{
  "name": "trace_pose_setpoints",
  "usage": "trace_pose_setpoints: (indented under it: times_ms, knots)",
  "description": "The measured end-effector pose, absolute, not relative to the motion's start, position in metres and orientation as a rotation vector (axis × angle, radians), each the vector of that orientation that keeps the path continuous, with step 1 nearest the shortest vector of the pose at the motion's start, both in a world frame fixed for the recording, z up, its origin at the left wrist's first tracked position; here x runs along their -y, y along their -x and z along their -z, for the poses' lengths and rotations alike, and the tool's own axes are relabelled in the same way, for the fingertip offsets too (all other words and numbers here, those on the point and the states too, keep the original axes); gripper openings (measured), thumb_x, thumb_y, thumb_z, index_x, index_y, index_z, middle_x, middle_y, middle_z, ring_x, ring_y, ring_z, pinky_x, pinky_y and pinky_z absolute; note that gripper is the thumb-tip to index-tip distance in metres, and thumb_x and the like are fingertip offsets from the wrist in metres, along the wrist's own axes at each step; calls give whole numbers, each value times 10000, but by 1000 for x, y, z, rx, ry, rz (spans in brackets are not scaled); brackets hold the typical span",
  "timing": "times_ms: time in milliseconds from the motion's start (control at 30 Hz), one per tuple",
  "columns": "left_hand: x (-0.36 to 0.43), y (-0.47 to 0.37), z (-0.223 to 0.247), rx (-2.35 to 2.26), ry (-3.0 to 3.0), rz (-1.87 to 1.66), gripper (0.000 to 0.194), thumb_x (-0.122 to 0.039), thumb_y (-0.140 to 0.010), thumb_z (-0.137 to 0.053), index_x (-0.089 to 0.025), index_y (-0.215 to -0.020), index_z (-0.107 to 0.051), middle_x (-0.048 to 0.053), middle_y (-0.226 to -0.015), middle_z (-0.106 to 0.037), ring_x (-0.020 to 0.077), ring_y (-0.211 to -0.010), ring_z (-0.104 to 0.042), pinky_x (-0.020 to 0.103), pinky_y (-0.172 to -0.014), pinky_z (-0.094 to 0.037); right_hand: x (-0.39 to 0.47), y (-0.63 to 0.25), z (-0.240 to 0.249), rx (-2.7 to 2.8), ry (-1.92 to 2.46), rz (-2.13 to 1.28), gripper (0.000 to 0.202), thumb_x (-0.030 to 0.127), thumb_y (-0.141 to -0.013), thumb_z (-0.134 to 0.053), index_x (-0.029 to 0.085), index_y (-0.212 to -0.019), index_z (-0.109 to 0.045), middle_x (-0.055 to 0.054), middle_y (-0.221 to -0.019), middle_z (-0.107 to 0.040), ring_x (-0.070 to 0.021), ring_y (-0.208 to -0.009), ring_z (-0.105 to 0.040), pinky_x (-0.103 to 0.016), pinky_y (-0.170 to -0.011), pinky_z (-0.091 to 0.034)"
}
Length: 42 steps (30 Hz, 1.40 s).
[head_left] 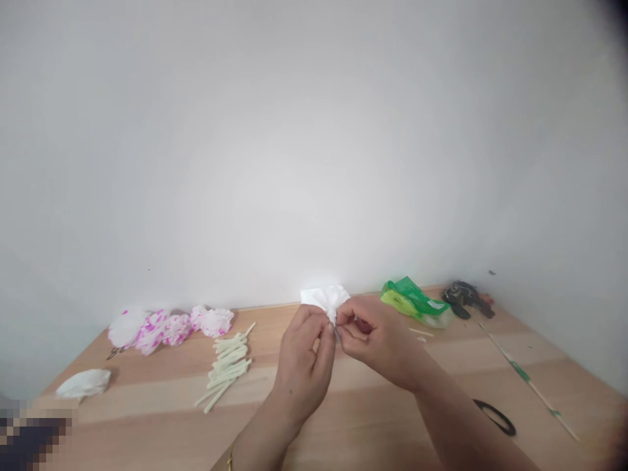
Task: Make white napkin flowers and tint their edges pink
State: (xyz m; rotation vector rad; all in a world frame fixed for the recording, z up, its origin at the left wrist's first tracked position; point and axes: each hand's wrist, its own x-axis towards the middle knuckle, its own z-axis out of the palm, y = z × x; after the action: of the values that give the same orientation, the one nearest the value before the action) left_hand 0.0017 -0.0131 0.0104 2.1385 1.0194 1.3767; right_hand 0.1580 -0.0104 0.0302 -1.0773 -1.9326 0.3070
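Observation:
A white piece of thin, tissue-like material (324, 297) is bunched together at the centre, near the table's back edge, and fans out above my fingertips. My left hand (309, 356) pinches its gathered base from the left. From the right, my right hand (375, 337) holds the same base, thumb and index finger pressed together close to the left fingertips. Whatever fine item may lie between the fingertips is too small to make out.
Pink-and-white crumpled flowers (169, 327), a white bundle (84, 383) and pale sticks (226, 366) lie left. To the right are green plastic packaging (415, 301), a dark tangled pile (466, 299), a black ring (496, 417) and a long thin stick (536, 387).

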Motion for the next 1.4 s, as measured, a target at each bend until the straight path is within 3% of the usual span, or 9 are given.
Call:
trace_pose_setpoints:
  times_ms: [567, 867, 1133, 1400]
  knots:
    - [13, -1, -9, -969, -2137, -1292, 216, -190, -937, -369, -184, -748, -473, 28, -806, -508, 142, -783, -491, 267, -701, -384, 9, -160, -28, 1893, 1145, -535, 95, 124, -718, -524, 207, -670, -523, 57, -612, -503, -96, -552, -428, -208, -485, -302]
    - [11, -1, -8, -974, -2187, -1315, 184, -148, -900, -409, -179, -731, -472, 36, -814, -511, 141, -775, -496, 264, -684, -383, 9, -159, -27, 1917, 1177, -530, 86, 113, -683, -533, 198, -670, -528, 55, -619, -492, -95, -582, -419, -208, -516, -298]
    - [10, -1, -12, -967, -2130, -1333, 199, -144, -888, -413, -175, -703, -479, 27, -779, -520, 133, -754, -498, 252, -671, -379, 8, -162, -28, 1863, 1144, -740, 93, 102, -700, -501, 194, -684, -508, 56, -628, -444, -80, -551, -357, -195, -488, -281]
    - [10, 1, -14, -1035, -1829, -1352, 216, -185, -885, -435, -170, -716, -568, 0, -730, -582, 119, -717, -551, 231, -688, -415, 7, -166, -30, 1719, 1044, -965, 79, 143, -757, -495, 187, -692, -483, 18, -701, -518, -109, -645, -453, -204, -540, -361]
